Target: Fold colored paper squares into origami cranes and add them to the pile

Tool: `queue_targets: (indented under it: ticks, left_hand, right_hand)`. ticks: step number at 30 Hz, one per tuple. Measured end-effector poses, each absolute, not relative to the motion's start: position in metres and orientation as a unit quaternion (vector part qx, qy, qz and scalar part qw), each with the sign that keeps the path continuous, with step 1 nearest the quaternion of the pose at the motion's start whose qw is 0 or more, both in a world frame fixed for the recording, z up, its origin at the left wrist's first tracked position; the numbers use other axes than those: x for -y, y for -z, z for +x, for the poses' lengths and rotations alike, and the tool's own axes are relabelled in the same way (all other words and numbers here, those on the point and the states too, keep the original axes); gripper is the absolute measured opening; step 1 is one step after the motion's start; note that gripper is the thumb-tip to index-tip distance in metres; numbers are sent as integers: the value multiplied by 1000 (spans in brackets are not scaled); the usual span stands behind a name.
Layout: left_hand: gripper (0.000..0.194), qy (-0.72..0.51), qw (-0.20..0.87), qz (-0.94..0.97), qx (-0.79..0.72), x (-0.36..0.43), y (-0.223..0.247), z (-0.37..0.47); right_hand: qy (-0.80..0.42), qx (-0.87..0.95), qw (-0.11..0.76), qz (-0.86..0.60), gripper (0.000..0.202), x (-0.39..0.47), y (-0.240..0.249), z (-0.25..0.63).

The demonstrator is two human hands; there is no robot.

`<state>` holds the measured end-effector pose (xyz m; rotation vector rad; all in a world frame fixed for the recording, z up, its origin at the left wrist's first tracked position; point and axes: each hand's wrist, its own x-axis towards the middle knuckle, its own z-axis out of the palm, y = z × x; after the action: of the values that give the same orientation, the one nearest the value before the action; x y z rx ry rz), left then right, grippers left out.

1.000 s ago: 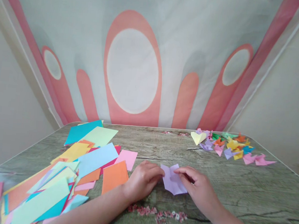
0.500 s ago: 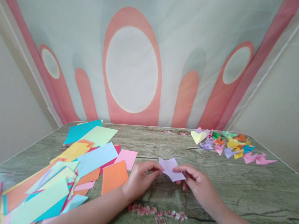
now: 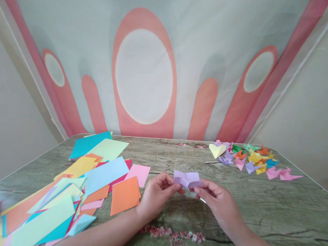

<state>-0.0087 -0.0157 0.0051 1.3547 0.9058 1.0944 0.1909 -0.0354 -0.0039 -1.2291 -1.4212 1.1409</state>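
A small lilac sheet of creased origami paper point(image 3: 187, 179) is held up between both hands, above the middle of the table. My left hand point(image 3: 161, 190) pinches its left lower edge, the thumb in front and the fingers curled behind. At the right edge, my right hand point(image 3: 217, 197) grips it between thumb and fingers. The paper bends along a crease near its centre, with its upper edge dipping in the middle. Fingertips behind the sheet are partly hidden.
Loose coloured sheets point(image 3: 47, 216) pile up on the left of the wood-patterned table point(image 3: 161, 153), an orange square point(image 3: 125, 196) nearest my left hand. Several folded paper cranes point(image 3: 255, 159) and a pale yellow folded piece point(image 3: 217, 150) sit at the back right. A printed backdrop point(image 3: 145, 78) rises behind.
The lilac paper has tilted upright and its fold has deepened. Both my hands have turned, bringing the thumbs to the front of its lower edge.
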Motion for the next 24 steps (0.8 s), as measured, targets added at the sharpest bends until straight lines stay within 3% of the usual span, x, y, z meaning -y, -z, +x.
queue_targets:
  ticks: [13, 18, 22, 24]
  left_hand:
    - [23, -457, 586, 554, -375, 18, -1, -5]
    - [21, -443, 556, 579, -398, 19, -4, -6]
    - [61, -441, 508, 595, -440, 17, -3, -8]
    - [68, -435, 522, 585, -443, 14, 0, -10]
  right_hand:
    - [-480, 529, 496, -492, 31, 34, 12, 188]
    - [-527, 482, 535, -452, 60, 33, 10, 185]
    - [-533, 513, 470, -482, 34, 31, 12, 189]
    - [-515, 539, 443, -499, 33, 31, 14, 191]
